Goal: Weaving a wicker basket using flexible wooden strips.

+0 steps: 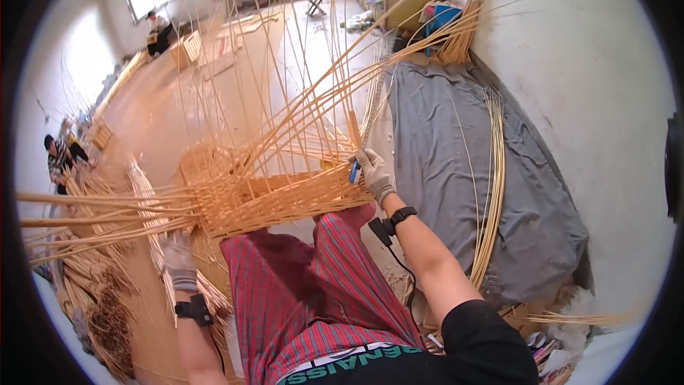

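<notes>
A half-woven wicker basket (pixel 285 203) lies across my knees, its long willow rods sticking out upward and to the left. My right hand (pixel 375 174), in a pale work glove, is at the basket's right end. It is closed around a small tool with a blue handle (pixel 354 171); the tool's kind does not show. Beside those fingers an upright flat wooden piece (pixel 354 128) rises from the basket corner. My left hand (pixel 180 255), gloved too, is below the bundle of rods (pixel 107 210) at the left end. Its fingers are blurred and partly hidden.
Loose willow rods (pixel 107 278) are heaped on the floor at left. A grey cloth (pixel 456 171) covers a low mound at right, with a bundle of rods (pixel 491 192) on it. Two people (pixel 63 160) sit along the left side. A low bench (pixel 313 1) stands far back.
</notes>
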Motion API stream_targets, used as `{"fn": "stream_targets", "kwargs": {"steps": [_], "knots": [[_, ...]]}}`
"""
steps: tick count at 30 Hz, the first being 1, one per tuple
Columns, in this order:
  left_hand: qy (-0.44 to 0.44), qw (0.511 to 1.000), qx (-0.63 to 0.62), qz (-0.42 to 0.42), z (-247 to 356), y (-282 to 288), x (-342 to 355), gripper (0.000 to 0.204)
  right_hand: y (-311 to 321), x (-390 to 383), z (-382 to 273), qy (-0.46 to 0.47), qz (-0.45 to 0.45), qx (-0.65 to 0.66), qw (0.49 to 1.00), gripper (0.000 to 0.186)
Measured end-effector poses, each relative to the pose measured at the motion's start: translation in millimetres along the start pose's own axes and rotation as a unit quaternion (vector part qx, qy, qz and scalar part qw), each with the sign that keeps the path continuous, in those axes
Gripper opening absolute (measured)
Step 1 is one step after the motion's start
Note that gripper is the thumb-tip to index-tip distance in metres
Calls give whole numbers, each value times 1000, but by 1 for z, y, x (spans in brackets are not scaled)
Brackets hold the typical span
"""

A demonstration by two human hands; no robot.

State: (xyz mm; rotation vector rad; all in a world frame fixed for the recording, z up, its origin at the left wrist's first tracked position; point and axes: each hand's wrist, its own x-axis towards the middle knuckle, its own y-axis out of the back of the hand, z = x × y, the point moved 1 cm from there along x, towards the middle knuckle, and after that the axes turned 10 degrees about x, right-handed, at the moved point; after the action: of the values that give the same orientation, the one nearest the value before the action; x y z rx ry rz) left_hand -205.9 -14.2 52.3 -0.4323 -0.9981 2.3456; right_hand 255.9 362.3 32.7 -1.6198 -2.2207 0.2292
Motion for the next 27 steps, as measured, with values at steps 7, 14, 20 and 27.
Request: {"fn": "stream_targets", "kwargs": {"steps": [7,14,20,27], "knots": [[-371,458,766,-258,-122,-212,-137,56,11,-9,-11,116,-53,-245,961,30],[-426,158,824,-338,-292,-255,-103,74,12,-22,-3,108,-44,-308,944,27],[-360,222,820,-385,-287,-258,-101,69,-16,-37,-11,196,32,-371,907,24],[-391,179,817,-384,-279,-252,-101,72,-4,-31,7,173,5,-349,921,23]]}}
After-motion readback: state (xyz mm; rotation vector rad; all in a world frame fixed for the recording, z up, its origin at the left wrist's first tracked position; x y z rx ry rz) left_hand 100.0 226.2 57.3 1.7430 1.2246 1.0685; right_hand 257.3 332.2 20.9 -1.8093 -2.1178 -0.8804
